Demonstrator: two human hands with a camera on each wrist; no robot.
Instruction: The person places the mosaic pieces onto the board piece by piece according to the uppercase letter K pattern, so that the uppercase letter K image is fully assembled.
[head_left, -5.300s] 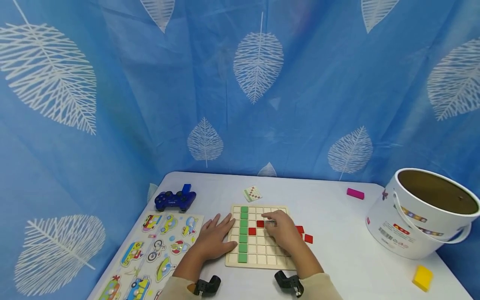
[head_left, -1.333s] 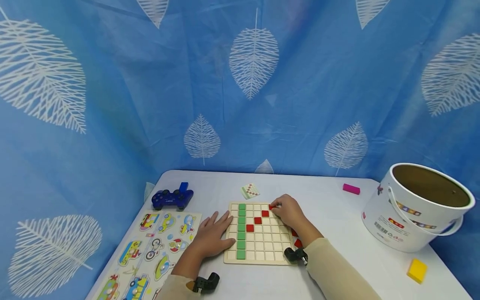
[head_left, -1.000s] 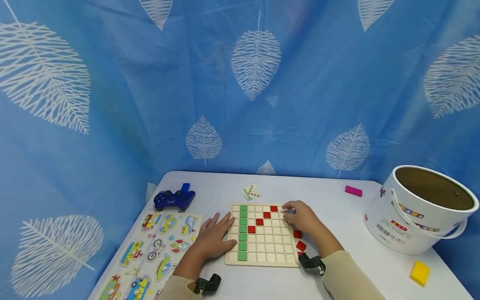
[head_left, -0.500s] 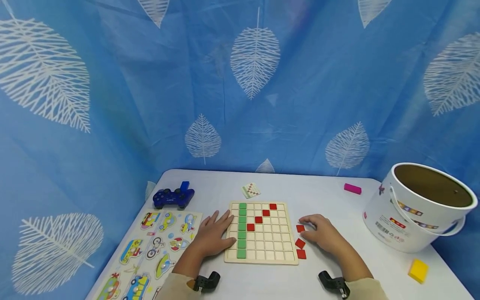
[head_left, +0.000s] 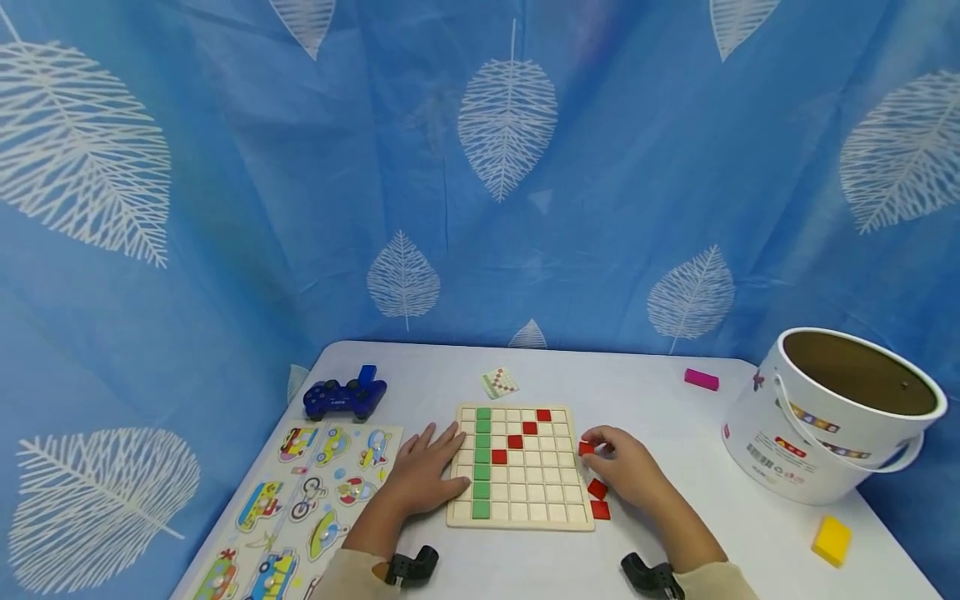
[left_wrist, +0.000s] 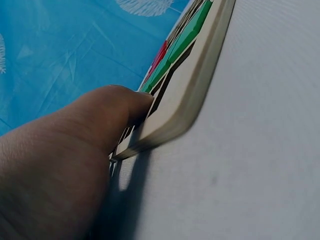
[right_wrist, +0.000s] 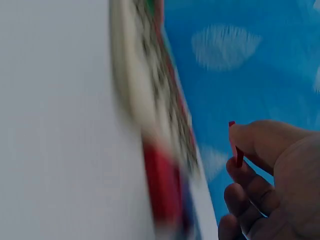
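A wooden grid board (head_left: pixel 519 522) lies on the white table, with a column of green tiles (head_left: pixel 482 457) on its left side and a diagonal of red tiles (head_left: pixel 529 428) rising to the right. My left hand (head_left: pixel 424 472) lies flat on the board's left edge, fingers straight; its thumb (left_wrist: pixel 112 112) presses the board's rim (left_wrist: pixel 192 95). My right hand (head_left: pixel 625 467), just right of the board, pinches a red tile (head_left: pixel 586 448) between thumb and fingers; the same red tile (right_wrist: pixel 235 145) shows edge-on in the right wrist view. Two loose red tiles (head_left: pixel 598 498) lie on the table by that hand.
A vehicle peg puzzle (head_left: pixel 311 492) lies left of the board, with a blue game controller (head_left: pixel 344 397) behind it. A small pattern card (head_left: pixel 499 382) lies behind the board. At the right are a white bucket (head_left: pixel 825 421), a pink block (head_left: pixel 701 379) and a yellow block (head_left: pixel 831 539).
My right hand set a red tile on the board's top row, drew back to the loose tiles on the right and picked one up. My left hand stayed put.
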